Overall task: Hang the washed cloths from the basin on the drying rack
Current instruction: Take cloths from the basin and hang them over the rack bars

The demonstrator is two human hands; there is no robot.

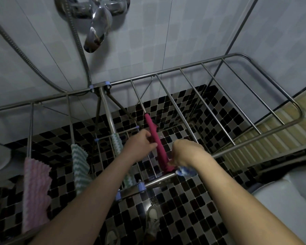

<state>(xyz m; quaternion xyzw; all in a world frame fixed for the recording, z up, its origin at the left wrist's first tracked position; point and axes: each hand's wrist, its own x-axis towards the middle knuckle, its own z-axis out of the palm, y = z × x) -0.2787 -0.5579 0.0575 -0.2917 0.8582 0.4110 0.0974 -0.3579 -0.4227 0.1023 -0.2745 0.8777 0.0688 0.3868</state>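
The left hand (pixel 141 144) pinches the magenta cloth (pixel 157 144) between thumb and curled fingers, the fabric lying just to its right. The right hand (pixel 187 153) closes round the cloth's near end, just left of its knuckles. The cloth lies folded lengthwise over one thin rail of the drying rack (pixel 219 121). A grip at each end probably serves to draw it flat and centre it, so that it hangs evenly and dries. Under the right hand a blue-and-white cloth (pixel 186 171) sticks out in a bunch. It seems tucked into the same hand, likely meant for the next free rail, though those fingers are hidden behind the back of the hand.

The rack is polished steel tube with slim round rails and pale blue plastic joints. The magenta cloth looks plain, thin and limp. To the left of the left hand hang green zigzag cloths (pixel 79 167) and, further left, a pink cloth (pixel 35 191), all thick and fleecy with wavy ribs and scalloped edges. Bare rails run off to the right of the right hand. Below both hands lies a glossy mosaic floor (pixel 184 209) of small dark and grey squares. The basin cannot be picked out with certainty; a white rounded shape below the right forearm might be it
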